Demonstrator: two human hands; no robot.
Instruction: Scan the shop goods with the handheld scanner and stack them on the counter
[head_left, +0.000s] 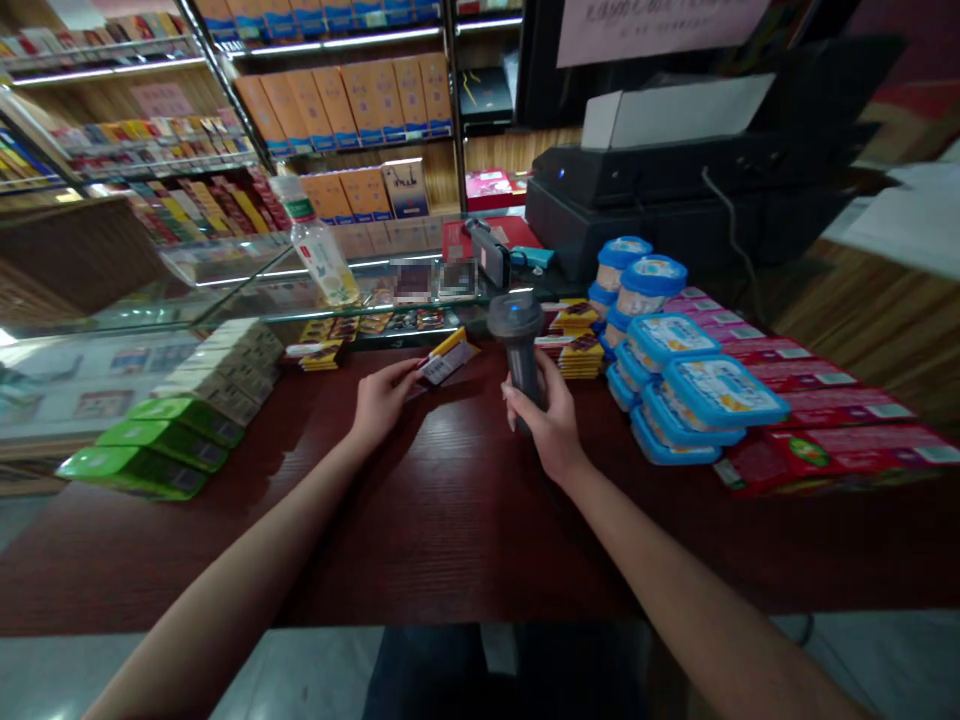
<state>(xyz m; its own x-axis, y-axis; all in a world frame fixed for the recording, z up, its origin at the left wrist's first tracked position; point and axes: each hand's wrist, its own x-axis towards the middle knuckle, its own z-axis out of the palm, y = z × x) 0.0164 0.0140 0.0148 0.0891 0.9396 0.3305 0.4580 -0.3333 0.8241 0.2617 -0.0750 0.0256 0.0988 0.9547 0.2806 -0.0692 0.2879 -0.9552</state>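
My left hand [384,402] pinches the near end of a small yellow and white snack packet [445,362], tilted so its printed barcode side faces me. In my right hand [553,415] is a dark grey barcode scanner [523,365], gripped round its handle, its head up and a small blue light showing on top. The packet and the scanner are apart, with the packet to the left. Just behind and right of the scanner lies a stack of yellow packets [579,357]. A smaller pile of similar packets [321,356] sits left of my left hand.
Green boxes [154,455] and pale cartons [225,370] line the left of the brown counter [442,540]. Blue-lidded tubs [724,388] and red boxes [847,445] are stacked at right. A clear bottle [321,255] stands on the glass case behind. A black machine [645,190] stands back right.
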